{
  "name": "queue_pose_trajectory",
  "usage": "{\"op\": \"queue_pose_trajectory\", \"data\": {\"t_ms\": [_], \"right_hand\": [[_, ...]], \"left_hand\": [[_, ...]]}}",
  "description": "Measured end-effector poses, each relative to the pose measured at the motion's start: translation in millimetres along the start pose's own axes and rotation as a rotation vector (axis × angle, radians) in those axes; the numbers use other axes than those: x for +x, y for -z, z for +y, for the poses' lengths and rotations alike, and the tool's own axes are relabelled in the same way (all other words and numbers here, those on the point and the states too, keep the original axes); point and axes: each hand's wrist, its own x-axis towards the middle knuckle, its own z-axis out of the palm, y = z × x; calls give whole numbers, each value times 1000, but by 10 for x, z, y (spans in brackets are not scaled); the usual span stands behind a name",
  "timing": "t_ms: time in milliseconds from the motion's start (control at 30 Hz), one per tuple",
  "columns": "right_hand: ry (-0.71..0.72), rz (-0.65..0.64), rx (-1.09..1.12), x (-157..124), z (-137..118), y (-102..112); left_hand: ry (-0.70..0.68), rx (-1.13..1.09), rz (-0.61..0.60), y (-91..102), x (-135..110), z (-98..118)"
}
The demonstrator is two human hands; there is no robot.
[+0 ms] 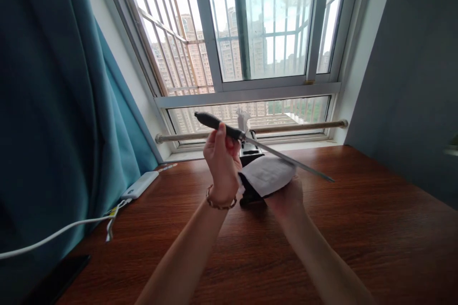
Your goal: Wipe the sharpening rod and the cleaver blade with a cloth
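The left hand (pixel 222 162) grips the black handle (pixel 207 119) of a metal rod (pixel 304 167), which slants above the counter (pixel 358 209) across a white cloth (pixel 268 176) held from beneath by the right hand (pixel 289 195); a white power strip (pixel 141 185) lies on the counter beside the blue curtain (pixel 118 105)

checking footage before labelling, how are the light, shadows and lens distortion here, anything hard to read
Head view: backlit, sky through the window near white; same view, curtain and right wall dark, little detail; same view, soft shadow on the table below the white cloth; same view, wide-angle lean in the window frame; same view, cloth texture hard to tell.
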Motion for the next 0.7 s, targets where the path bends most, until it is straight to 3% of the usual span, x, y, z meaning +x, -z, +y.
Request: {"op": "queue_pose_trajectory", "data": {"t_ms": [67, 200, 300, 400, 567, 700], "right_hand": [[-82, -11, 88, -49, 103, -66], [-191, -74, 128, -99, 238, -153], [-159, -149, 81, -108, 313, -123], [-111, -117, -14, -93, 399, -13], [-121, 36, -113, -11, 441, 134], [-82, 92, -219, 81, 239, 157]], "left_hand": [[96, 35, 17, 148, -249, -1], [98, 90, 95, 345, -458, 63], [83, 74, 123, 458, -485, 61], [109, 24, 116, 568, -523, -22], [176, 90, 4, 738, -519, -113], [392, 300, -280, 902, -312, 125]]}}
